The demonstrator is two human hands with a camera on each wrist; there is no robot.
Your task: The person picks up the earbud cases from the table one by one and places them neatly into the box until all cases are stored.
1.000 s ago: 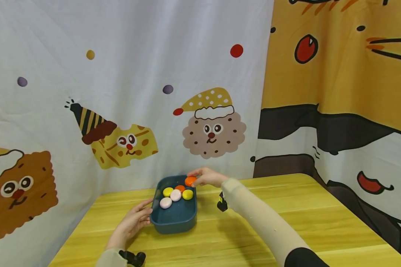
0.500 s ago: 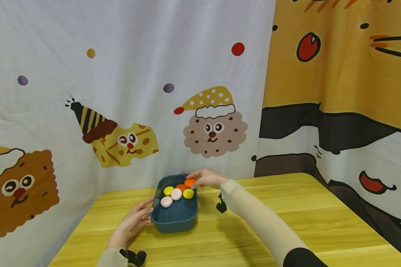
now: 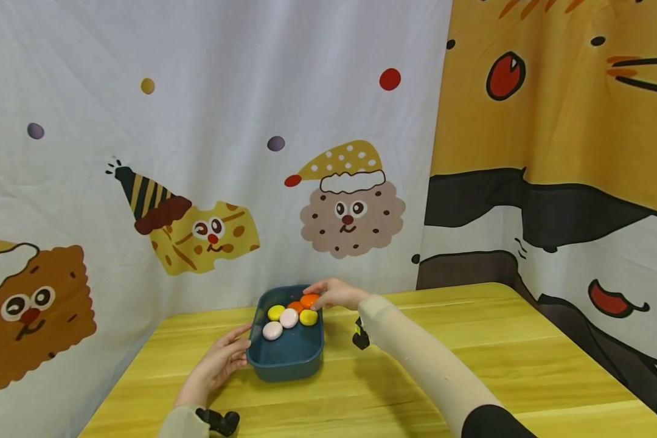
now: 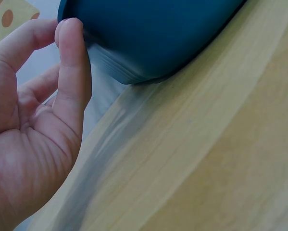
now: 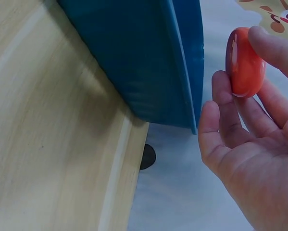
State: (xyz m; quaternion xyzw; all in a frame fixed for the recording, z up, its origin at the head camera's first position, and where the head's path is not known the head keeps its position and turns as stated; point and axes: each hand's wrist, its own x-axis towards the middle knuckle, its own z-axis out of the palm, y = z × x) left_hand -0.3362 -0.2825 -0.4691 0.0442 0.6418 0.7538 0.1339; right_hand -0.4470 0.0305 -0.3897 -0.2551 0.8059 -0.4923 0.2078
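Note:
A dark blue rectangular box (image 3: 285,372) stands on the table, with several glossy rounded discs inside. Two are yellow (image 3: 276,313), two pale pink (image 3: 272,331) and one orange (image 3: 294,306). My right hand (image 3: 336,294) pinches another orange disc (image 5: 247,62) between thumb and fingers, at the box's back right corner in the head view. In the right wrist view this disc is on edge beside the box rim (image 5: 182,62). My left hand (image 3: 219,365) rests its fingertips against the box's left side; the left wrist view shows fingertips (image 4: 70,33) right at the rim.
The wooden table (image 3: 394,389) extends to both sides and in front of the box. A white curtain (image 3: 213,91) with cartoon prints hangs close behind it. At the right is a yellow and black printed curtain (image 3: 558,140). Both wrists wear small black devices (image 3: 219,421).
My right hand has lowered the orange disc slightly and shifted it left, closer to the other discs. My left hand stays at the box's side.

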